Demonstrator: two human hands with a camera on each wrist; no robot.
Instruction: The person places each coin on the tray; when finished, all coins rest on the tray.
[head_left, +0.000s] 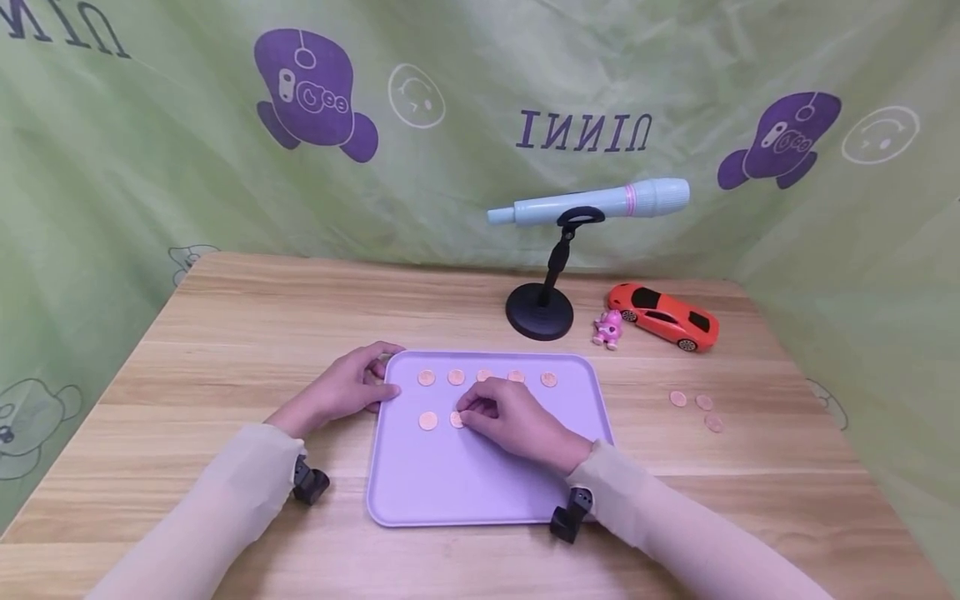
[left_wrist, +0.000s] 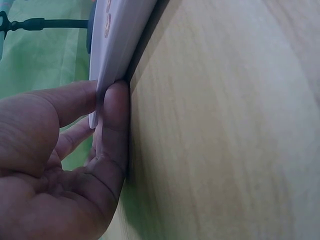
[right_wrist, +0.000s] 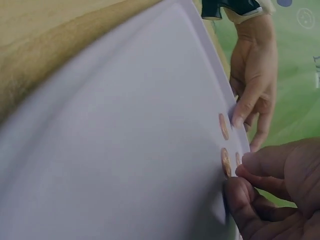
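Note:
A lilac tray (head_left: 450, 487) lies on the wooden table, its left rim between the thumb and fingers of my left hand (head_left: 341, 392). In the left wrist view, a finger (left_wrist: 116, 107) reaches under the rim from outside. My right hand (head_left: 521, 421) is over the tray, thumb and fingertips pinching at the edge of a copper-coloured coin (head_left: 456, 420). That coin (right_wrist: 226, 162) rests flat against the tray in the right wrist view. To its left lies another coin (head_left: 427, 421). Several more coins (head_left: 426, 378) form a row along the tray's far side, partly covered by my right hand.
Three loose coins (head_left: 703, 402) lie on the table (head_left: 675, 500) to the right. Behind them are a red toy car (head_left: 663, 317) and a small pink bear figure (head_left: 607, 329). A light blue microphone (head_left: 600, 202) rests on a black stand (head_left: 540, 312) behind the tray.

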